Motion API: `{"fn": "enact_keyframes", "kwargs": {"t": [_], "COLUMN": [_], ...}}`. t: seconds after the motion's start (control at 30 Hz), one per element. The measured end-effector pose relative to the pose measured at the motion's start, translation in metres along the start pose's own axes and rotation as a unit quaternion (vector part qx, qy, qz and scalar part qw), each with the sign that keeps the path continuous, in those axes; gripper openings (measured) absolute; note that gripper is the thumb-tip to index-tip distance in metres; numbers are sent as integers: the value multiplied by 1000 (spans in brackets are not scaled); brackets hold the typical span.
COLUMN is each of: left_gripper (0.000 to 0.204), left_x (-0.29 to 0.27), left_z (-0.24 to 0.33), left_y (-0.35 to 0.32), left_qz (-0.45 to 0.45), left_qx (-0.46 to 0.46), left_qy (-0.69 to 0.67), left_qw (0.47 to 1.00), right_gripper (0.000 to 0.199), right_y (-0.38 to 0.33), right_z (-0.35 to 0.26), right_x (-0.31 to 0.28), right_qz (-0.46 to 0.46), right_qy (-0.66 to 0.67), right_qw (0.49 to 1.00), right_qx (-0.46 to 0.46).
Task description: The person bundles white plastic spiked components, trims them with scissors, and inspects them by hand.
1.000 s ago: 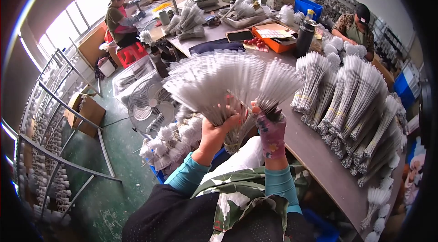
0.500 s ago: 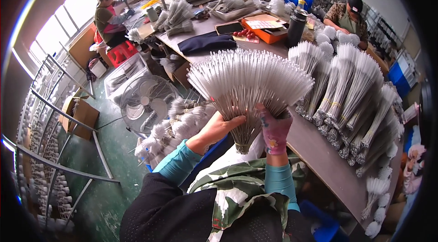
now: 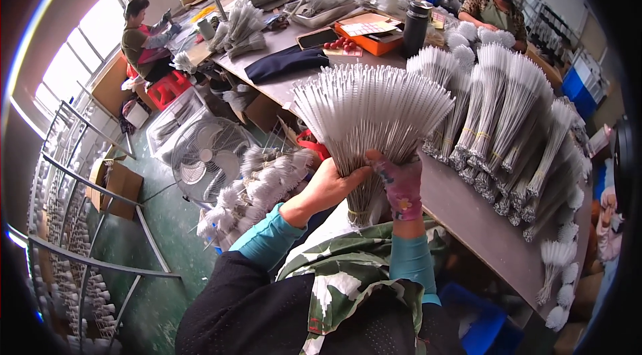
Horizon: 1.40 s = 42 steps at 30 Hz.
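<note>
1 fanned bundle of white-bristled brushes (image 3: 371, 111), stems (image 3: 361, 198) clasped by left hand (image 3: 328, 188) and gloved right hand (image 3: 402, 188); band (image 3: 359, 214), apparently thin, could slip under uneven squeezing, scattering brushes.

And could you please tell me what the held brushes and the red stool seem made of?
Held brushes: stems probably thin metal wire, greyish with a faint shine; white bristles likely plastic filament, fine and translucent. Red stool: probably moulded plastic, given its bright, even colour and openings.
</note>
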<state>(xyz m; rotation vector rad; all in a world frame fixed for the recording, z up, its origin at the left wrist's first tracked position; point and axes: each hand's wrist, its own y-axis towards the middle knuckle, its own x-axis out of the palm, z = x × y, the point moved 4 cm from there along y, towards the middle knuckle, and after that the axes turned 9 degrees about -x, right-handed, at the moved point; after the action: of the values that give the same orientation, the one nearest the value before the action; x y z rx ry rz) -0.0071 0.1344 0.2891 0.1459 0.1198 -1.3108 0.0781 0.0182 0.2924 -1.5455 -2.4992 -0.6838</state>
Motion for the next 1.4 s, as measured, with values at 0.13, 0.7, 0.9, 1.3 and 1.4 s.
{"fn": "enact_keyframes", "kwargs": {"t": [0.13,0.7,0.9,1.3,1.4], "left_gripper": [31,81,56,89,85], "left_x": [1,12,49,196,223], "left_z": [-12,-12,-28,-35,-28], "left_y": [2,-12,-15,-32,-31], "left_qz": [-44,-114,-77,-316,-439], "left_qx": [-62,-131,-137,114,130], "left_qy": [-80,-218,-40,219,207], "left_qw": [994,960,987,916,865], "right_gripper": [42,26,85,50,37], "right_y": [-7,-12,-48,-161,-203], "right_z": [-1,0,6,-26,-42], "right_x": [1,-13,-52,-177,-221], "right_qz": [38,96,-101,278,399], "right_qy": [10,-89,-126,108,54], "right_qw": [998,989,987,955,911], "right_qx": [-50,-72,21,-11,-89]}}
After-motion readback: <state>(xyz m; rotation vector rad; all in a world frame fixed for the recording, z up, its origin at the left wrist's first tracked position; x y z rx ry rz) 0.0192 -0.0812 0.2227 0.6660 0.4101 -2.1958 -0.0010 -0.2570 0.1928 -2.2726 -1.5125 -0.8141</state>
